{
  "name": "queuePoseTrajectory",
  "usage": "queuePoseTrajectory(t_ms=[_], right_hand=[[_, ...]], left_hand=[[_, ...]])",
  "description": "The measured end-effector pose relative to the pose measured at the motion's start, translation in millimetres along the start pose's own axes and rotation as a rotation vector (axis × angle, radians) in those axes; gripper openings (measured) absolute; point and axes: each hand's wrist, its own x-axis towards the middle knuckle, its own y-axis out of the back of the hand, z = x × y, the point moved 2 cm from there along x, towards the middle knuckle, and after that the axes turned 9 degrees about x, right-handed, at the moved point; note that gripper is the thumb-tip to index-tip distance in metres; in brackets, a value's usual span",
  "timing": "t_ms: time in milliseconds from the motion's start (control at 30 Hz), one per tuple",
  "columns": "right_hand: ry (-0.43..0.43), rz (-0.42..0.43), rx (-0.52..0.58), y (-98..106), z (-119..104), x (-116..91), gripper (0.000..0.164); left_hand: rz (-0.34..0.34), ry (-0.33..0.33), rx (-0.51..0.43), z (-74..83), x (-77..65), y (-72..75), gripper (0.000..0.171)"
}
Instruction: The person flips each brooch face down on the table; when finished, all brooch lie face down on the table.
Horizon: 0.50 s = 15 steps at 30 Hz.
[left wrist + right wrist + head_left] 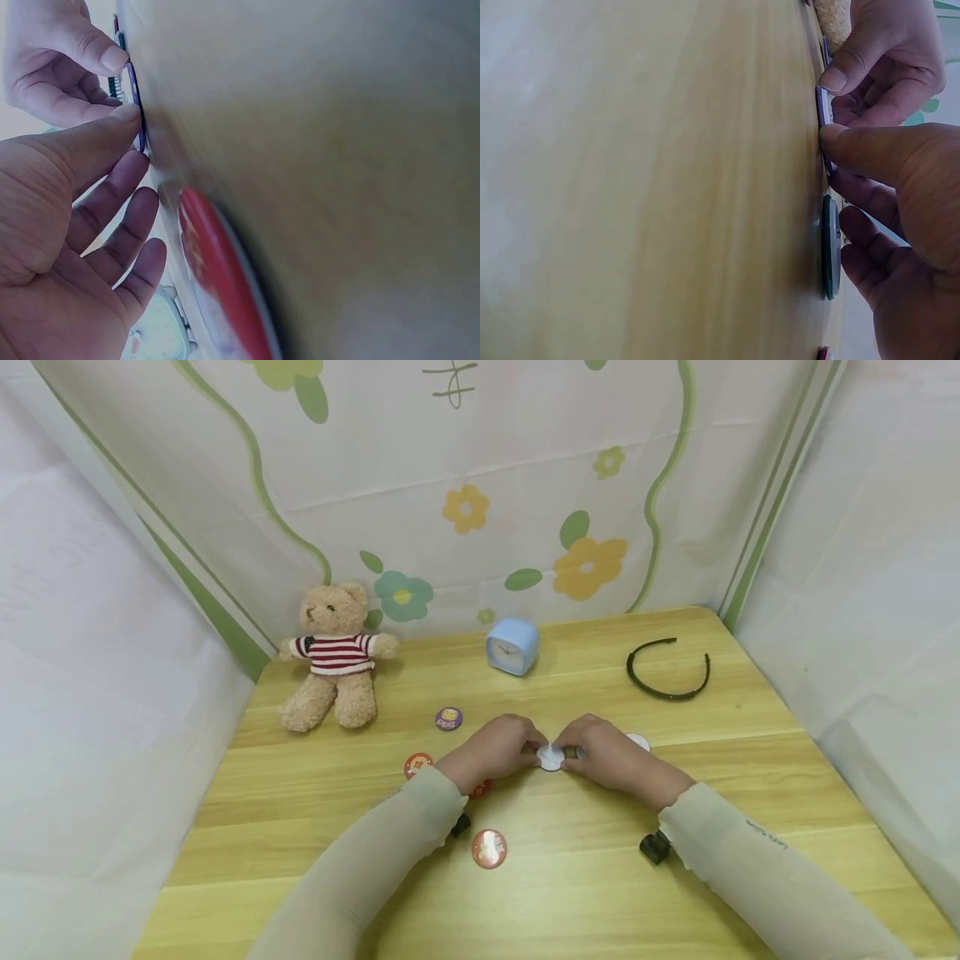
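A round button badge (551, 758) lies face down in front of me, its pale back upward and a dark purple rim (821, 109) showing in the right wrist view. My left hand (497, 750) pinches its left edge between thumb and forefinger, the other fingers loosely bent. From the opposite side my right hand (611, 756) pinches the edge the same way. A green-rimmed badge (830, 247) sits just below the right hand's fingers. Close to the left hand is a red badge (225, 277), partly hidden by the left wrist in the head view.
Further badges lie about: a purple one (449, 718), a red one (417, 765), an orange-red one (489, 848) and a white-backed one (639, 742). Behind them stand a teddy bear (337, 656) and a blue clock (513, 647). A black headband (669, 695) lies at the right.
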Motion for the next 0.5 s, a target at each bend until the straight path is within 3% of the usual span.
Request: queuePoseTrajectory(t_ms=[133,233,333,500], right_hand=[[-0.002,-0.001,-0.001,0,0,-1,0.025],[-0.008,-0.004,-0.005,0,-1,-1,0.026],[-0.009,-0.011,-0.019,0,-1,0,0.028],[-0.026,-0.015,-0.02,0,-1,-1,0.028]], left_hand=[[0.004,-0.003,-0.001,-0.2,0.1,-0.2,0.028],[-0.009,0.007,-0.053,-3.2,-5.1,2.7,0.03],[-0.041,0.041,-0.156,-11.4,-18.2,11.2,0.035],[-0.093,0.145,-0.334,-31.2,-52.2,28.5,0.045]])
